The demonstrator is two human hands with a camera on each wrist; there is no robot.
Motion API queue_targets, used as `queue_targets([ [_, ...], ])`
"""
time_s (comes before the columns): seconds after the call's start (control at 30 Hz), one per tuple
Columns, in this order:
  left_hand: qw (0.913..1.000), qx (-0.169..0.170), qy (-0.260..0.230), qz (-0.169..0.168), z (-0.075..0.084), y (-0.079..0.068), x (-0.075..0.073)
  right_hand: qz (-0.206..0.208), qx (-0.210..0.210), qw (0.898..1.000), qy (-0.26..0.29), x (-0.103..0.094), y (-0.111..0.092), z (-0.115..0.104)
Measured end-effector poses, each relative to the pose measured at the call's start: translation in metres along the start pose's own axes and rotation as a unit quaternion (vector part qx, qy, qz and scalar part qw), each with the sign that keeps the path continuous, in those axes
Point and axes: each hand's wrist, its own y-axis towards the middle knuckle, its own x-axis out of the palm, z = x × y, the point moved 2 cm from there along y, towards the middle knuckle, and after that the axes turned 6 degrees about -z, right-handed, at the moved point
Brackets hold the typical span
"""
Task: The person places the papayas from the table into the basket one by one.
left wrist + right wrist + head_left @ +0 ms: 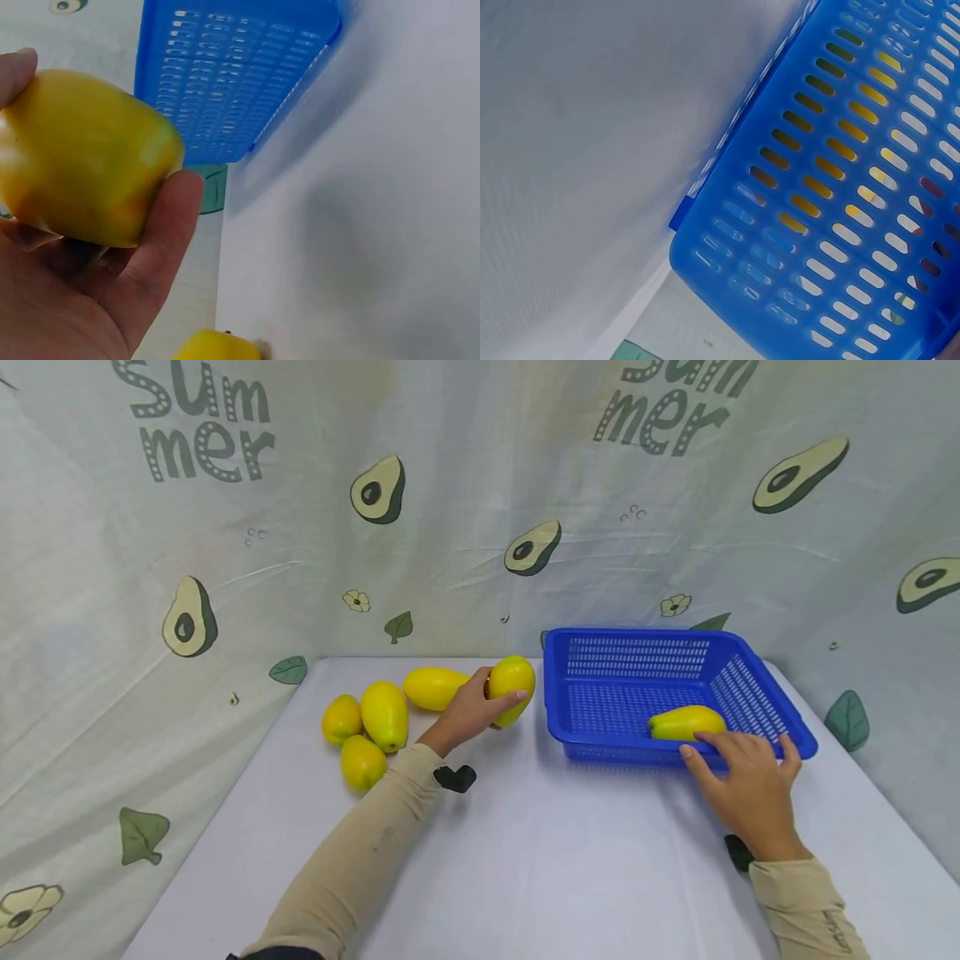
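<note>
My left hand (472, 708) grips a yellow papaya (513, 683) above the table, left of the blue basket (555, 702). In the left wrist view, thumb and fingers wrap the sides of this papaya (90, 157), which has a greenish patch. My right hand (753, 789) holds the basket's near rim toward its right corner, fingers over the edge and thumb on the outside. Another papaya (688, 722) lies inside, against the near wall. Through the slots of the basket wall (705, 259), the right wrist view shows yellow fruit and part of the fingers.
Several more yellow papayas lie in a group on the left of the white table (570, 860), among them an upright-lying one (385, 717) and one behind my left hand (433, 688). A cloth (450, 568) printed with avocados hangs behind the table.
</note>
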Motion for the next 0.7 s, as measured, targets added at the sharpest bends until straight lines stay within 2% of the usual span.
queue_targets([
  [0.17,0.9998,-0.001,-0.016,-0.012,0.005,0.002,-0.003,0.005,-0.006,1.0,0.002,0.0,0.0,0.0],
  [0.3,0.9983,0.021,-0.051,-0.015,0.009,0.007,-0.004,0.004,-0.003,1.0,0.004,0.001,0.001,0.0],
  [0.53,0.9896,0.058,-0.13,-0.019,0.015,0.013,-0.002,-0.005,0.0,1.0,0.002,0.005,-0.001,0.0],
  [0.7,0.9821,0.082,-0.169,-0.015,0.026,0.023,0.005,0.001,0.0,1.0,-0.003,0.003,-0.001,0.003],
])
